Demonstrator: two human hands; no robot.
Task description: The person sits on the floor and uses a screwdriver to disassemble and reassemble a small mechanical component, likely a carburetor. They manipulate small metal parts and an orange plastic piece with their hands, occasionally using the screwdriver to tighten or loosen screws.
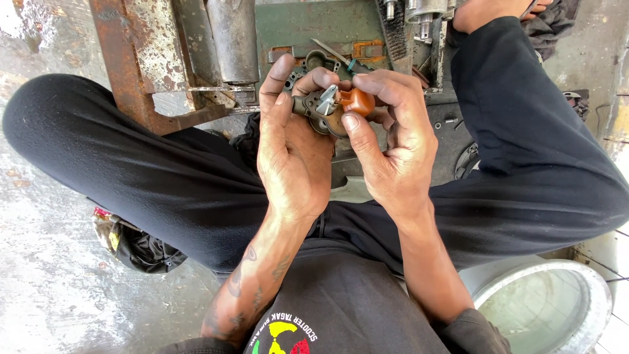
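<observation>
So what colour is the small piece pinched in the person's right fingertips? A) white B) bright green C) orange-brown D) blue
C: the right hand pinches an orange-brown piece against the small metal part that the left hand holds.

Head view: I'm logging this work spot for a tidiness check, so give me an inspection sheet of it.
Surface: stained concrete floor; the person sits cross-legged on it.
Job's things: small metal part with an orange piece, held over the lap.
Clutter: rusty frame, grey cylinder, green tray of small parts, dark rag, metal basin.
Grippers: left hand grips the metal part; right hand pinches the orange piece.
Cables: nothing seen.
Surroundings: nothing seen.
</observation>
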